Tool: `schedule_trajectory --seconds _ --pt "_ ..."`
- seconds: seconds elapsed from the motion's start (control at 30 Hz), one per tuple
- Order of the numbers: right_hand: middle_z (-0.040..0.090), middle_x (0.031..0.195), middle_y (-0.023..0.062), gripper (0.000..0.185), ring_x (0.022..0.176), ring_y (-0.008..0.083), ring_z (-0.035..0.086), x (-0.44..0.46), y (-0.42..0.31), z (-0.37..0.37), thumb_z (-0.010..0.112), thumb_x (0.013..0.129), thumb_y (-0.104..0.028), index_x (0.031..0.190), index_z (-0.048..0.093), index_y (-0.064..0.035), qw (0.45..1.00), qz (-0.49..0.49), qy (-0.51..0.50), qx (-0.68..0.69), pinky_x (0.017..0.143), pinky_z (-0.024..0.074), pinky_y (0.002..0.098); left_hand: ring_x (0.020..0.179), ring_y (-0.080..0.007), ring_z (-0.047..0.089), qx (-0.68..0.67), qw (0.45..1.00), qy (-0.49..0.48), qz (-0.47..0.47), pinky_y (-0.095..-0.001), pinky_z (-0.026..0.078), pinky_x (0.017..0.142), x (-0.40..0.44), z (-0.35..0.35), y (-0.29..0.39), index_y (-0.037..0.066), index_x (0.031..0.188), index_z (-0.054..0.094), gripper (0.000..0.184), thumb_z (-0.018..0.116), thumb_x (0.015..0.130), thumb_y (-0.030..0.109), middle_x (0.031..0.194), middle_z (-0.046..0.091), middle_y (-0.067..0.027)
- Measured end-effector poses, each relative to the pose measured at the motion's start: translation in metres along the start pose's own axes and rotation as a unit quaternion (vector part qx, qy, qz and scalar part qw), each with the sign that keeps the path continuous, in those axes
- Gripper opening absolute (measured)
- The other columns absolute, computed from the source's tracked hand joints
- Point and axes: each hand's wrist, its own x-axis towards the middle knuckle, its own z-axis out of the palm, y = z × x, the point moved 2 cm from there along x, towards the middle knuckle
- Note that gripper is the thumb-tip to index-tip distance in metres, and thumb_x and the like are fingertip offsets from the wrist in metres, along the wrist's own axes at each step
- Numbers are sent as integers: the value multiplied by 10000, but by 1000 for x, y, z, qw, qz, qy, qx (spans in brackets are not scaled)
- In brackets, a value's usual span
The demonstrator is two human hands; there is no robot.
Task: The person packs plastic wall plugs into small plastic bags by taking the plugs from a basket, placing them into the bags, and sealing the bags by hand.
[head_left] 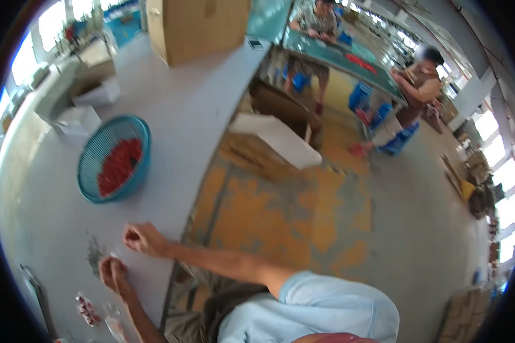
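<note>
My right hand (147, 239) is over the table with its fingers curled into a pinch. Something small may be in it, but I cannot make it out. Just below it in the picture, my left hand (115, 275) is also closed, fingertips pressed together; a faint clear or whitish bit shows by them. Beside the hands lies a scatter of small dark thin pieces (94, 255). Closer to my left forearm are a clear packet of red and white pieces (87, 310) and a clear plastic bag (115, 328). A blue plastic basket (144, 166) holds many small red pieces (120, 166).
The grey-white table (171, 131) bears a large cardboard box (203, 28) and white open boxes (79, 121). Open cartons (286, 111) stand on the floor beside it. Two people, one seated (420, 83), work at a green table (349, 60) beyond.
</note>
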Motion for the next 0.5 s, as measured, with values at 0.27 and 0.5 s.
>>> schedule_trajectory --seconds 0.27,0.5 --pt "729 779 162 223 717 348 714 0 2 -9 820 812 -179 904 700 -15 999 -15 -4 -34 667 546 437 764 -80 562 38 998 41 26 -223 476 721 3 -4 -18 36 1095 666 95 650 1006 65 914 657 -17" --pt "688 707 146 183 644 338 681 -1 7 -3 796 857 -156 935 681 -36 998 -40 3 -58 616 517 443 768 -74 573 36 997 63 2 -216 481 722 7 -6 -20 41 1098 674 96 673 1007 71 924 665 -17"
